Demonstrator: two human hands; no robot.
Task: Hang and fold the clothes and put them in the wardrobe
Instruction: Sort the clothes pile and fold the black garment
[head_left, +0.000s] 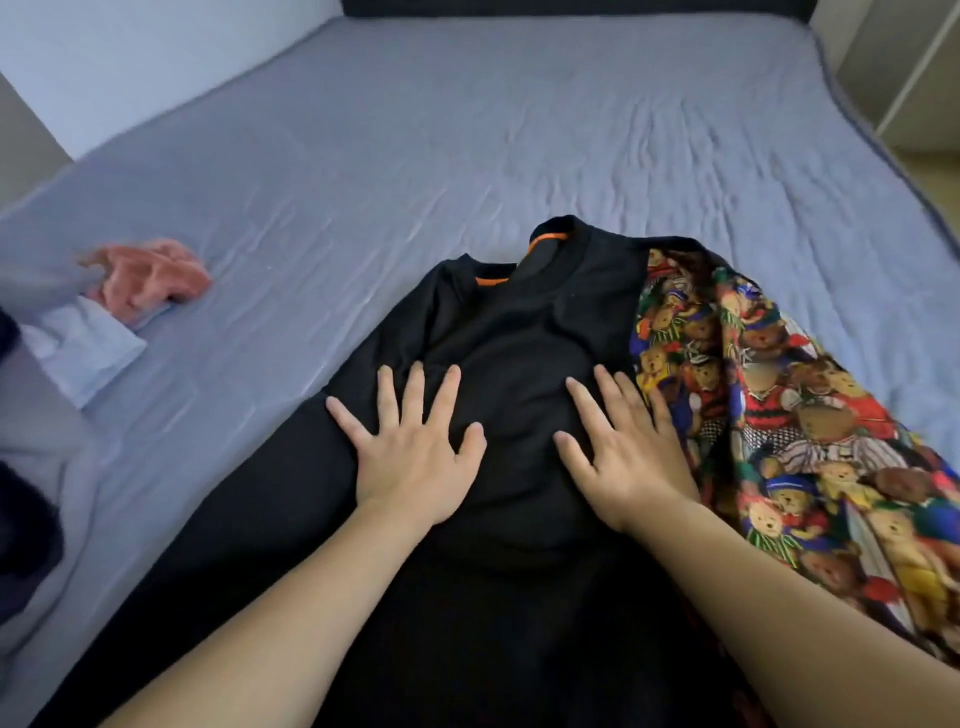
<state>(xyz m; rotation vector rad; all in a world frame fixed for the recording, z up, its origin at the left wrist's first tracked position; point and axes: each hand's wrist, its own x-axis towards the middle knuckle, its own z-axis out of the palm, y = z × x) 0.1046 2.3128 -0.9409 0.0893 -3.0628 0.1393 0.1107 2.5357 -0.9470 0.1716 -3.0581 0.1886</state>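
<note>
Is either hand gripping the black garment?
No: the left hand and right hand lie flat, fingers spread, on the black garment.

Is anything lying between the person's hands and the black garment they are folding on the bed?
Nothing visible. The left hand and right hand both rest flat, fingers spread, directly on the black garment. The teddy-bear print fabric lies beside the right hand, not under it.

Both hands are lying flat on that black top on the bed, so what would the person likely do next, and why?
Probably fold the teddy-bear-print side inward. The left hand and right hand rest open, palms down, on the black jacket, spread on the blue bedsheet, while that side lies flipped outward.
</note>
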